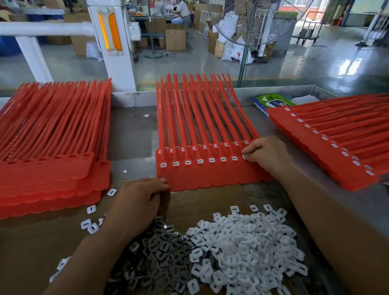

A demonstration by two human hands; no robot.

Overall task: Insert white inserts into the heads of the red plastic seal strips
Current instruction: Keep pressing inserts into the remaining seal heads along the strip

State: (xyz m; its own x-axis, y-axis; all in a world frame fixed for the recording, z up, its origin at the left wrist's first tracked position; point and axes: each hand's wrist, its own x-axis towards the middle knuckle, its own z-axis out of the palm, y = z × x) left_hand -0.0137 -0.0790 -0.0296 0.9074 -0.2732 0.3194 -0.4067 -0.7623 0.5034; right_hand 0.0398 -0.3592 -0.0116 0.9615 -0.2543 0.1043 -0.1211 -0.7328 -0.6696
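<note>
A sheet of joined red seal strips (211,171) lies in the middle of the table, its row of heads filled with white inserts (199,161). My right hand (263,154) rests on the sheet's right end, fingertips pressing a white insert at the last head. My left hand (138,201) lies at the sheet's lower left corner, fingers curled against its edge. A heap of loose white inserts (242,249) sits on the cardboard near me, beside a heap of dark metal clips (160,251).
A stack of red strips with bare heads (38,179) lies at the left. Another stack with inserts fitted (343,141) lies at the right. Stray inserts (89,223) dot the cardboard. A standing fan (254,10) and a white post (113,36) rise beyond the table.
</note>
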